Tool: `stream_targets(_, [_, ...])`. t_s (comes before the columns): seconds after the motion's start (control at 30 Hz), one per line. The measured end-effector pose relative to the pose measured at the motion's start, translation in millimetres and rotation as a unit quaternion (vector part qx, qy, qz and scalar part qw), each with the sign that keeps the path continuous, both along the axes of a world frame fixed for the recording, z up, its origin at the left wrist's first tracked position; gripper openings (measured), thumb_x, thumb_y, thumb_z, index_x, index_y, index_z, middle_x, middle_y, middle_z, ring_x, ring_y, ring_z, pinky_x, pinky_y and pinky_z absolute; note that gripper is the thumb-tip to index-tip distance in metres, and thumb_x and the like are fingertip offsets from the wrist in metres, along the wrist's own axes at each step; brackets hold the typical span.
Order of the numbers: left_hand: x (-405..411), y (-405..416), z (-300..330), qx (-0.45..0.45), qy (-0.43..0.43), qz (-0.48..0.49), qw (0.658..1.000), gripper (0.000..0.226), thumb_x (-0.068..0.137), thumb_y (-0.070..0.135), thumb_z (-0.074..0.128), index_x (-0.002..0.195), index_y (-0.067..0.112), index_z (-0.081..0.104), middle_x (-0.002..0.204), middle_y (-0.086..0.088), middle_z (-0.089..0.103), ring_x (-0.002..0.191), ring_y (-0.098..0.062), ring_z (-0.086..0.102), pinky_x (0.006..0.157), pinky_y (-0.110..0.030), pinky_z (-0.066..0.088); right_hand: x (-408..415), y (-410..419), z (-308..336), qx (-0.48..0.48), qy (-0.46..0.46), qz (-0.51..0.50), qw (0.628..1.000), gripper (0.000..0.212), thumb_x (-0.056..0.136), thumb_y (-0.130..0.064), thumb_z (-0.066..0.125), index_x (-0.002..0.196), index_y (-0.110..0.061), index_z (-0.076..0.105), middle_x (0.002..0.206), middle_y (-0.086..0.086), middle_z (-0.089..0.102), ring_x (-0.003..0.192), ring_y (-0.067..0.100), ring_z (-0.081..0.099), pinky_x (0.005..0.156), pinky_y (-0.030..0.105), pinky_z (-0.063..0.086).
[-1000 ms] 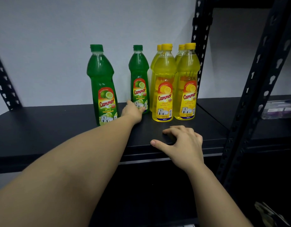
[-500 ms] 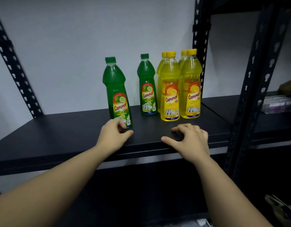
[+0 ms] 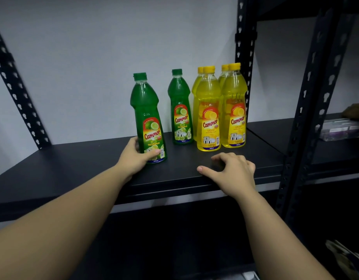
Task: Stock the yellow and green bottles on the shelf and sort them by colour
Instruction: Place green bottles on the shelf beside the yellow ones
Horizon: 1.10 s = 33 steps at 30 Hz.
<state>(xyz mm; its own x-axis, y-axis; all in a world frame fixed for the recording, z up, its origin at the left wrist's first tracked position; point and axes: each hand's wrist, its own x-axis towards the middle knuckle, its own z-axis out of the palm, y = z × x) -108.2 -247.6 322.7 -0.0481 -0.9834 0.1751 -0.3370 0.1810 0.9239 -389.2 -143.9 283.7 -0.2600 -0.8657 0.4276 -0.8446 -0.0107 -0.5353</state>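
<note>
1. On the black shelf (image 3: 77,168), the left hand (image 3: 134,158) grips the base of the nearer green bottle (image 3: 147,118), thumb across its label and fingers curled round its far side.
2. That bottle stands slightly tilted, apart from the second green bottle (image 3: 180,110), which stands upright farther back.
3. Just right of the second green bottle, four yellow bottles (image 3: 221,110) stand in two pairs, touching one another, beside the black upright post (image 3: 244,57).
4. The right hand (image 3: 231,170) rests on the shelf's front edge, fingers bent with tips on the board, thumb stretched left, holding nothing.
</note>
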Motion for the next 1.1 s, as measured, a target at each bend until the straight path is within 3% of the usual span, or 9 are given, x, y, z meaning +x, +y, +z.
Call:
stream_targets(0.17, [-19,14,-1,-0.008,-0.029,-0.079,0.996,0.084,0.078,0.034,0.088,0.148,0.019,0.043,0.139,0.006,0.061,0.12,-0.005,0.062,0.1,-0.027,0.05,13,-7,10,0.011,-0.033,-0.015,0.999,0.067,0.077,-0.087,0.058,0.119,-0.036,0.067,0.111,-0.014,0.067,0.118,0.015,0.053,0.102,0.042,0.028])
stream_targets(0.27, [-33,22,-2,-0.008,-0.068,-0.116,0.991,0.069,0.086,0.036,0.081,0.145,0.021,0.048,0.136,0.011,0.062,0.118,0.001,0.06,0.099,-0.02,0.048,27,-12,18,0.013,-0.071,0.024,0.997,0.07,0.077,-0.085,0.062,0.126,-0.034,0.064,0.117,-0.014,0.068,0.116,0.013,0.059,0.104,0.044,0.037])
stream_targets(0.37, [-32,25,1,0.04,-0.084,-0.151,0.984,0.051,0.1,0.048,0.06,0.145,0.025,0.056,0.135,0.014,0.062,0.119,0.001,0.059,0.107,-0.023,0.042,49,-17,21,-0.012,-0.151,0.096,0.984,0.085,0.072,-0.077,0.075,0.139,-0.028,0.056,0.131,-0.008,0.066,0.12,0.013,0.06,0.102,0.045,0.051])
stream_targets(0.47, [-24,24,4,0.059,-0.057,-0.098,0.992,0.063,0.097,0.056,0.052,0.15,0.023,0.053,0.149,0.009,0.055,0.135,-0.009,0.053,0.118,-0.03,0.034,70,-25,24,-0.04,-0.222,0.103,0.969,0.101,0.06,-0.073,0.086,0.141,-0.027,0.046,0.134,-0.006,0.061,0.12,0.014,0.059,0.098,0.044,0.056])
stream_targets(0.57, [-11,26,-1,-0.019,-0.231,-0.004,0.973,0.051,0.1,0.038,0.052,0.148,0.021,0.055,0.151,0.003,0.055,0.14,-0.018,0.05,0.116,-0.032,0.036,88,-36,33,-0.069,-0.231,0.065,0.968,0.109,0.054,-0.072,0.089,0.139,-0.025,0.04,0.134,-0.004,0.052,0.121,0.015,0.053,0.096,0.04,0.055])
stream_targets(0.63, [-6,27,-7,-0.034,-0.319,-0.001,0.947,0.045,0.099,0.038,0.059,0.141,0.023,0.062,0.142,0.002,0.063,0.13,-0.019,0.058,0.104,-0.03,0.043,98,-43,39,-0.077,-0.218,0.035,0.972,0.107,0.055,-0.067,0.092,0.135,-0.023,0.037,0.128,-0.004,0.046,0.12,0.017,0.05,0.093,0.038,0.054])
stream_targets(0.7, [-5,28,-9,-0.031,-0.35,-0.016,0.936,0.053,0.094,0.052,0.064,0.139,0.024,0.063,0.139,0.004,0.065,0.127,-0.018,0.059,0.099,-0.03,0.045,103,-47,39,-0.08,-0.21,0.016,0.974,0.1,0.058,-0.062,0.094,0.13,-0.024,0.036,0.12,-0.005,0.043,0.117,0.019,0.052,0.09,0.039,0.055])
stream_targets(0.83, [-5,28,-9,-0.044,-0.348,-0.013,0.936,0.07,0.086,0.065,0.068,0.141,0.023,0.061,0.144,0.003,0.06,0.13,-0.019,0.057,0.1,-0.032,0.044,97,-44,35,-0.087,-0.214,0.015,0.973,0.093,0.063,-0.051,0.095,0.128,-0.024,0.034,0.122,-0.002,0.053,0.11,0.019,0.057,0.086,0.039,0.057])
stream_targets(1.1, [-5,31,-9,-0.046,-0.342,-0.011,0.939,0.071,0.086,0.066,0.068,0.142,0.022,0.06,0.144,0.002,0.059,0.129,-0.021,0.057,0.103,-0.037,0.046,40,-19,41,-0.074,-0.23,-0.022,0.97,0.081,0.067,-0.047,0.095,0.118,-0.027,0.036,0.11,-0.002,0.059,0.097,0.02,0.061,0.073,0.035,0.051])
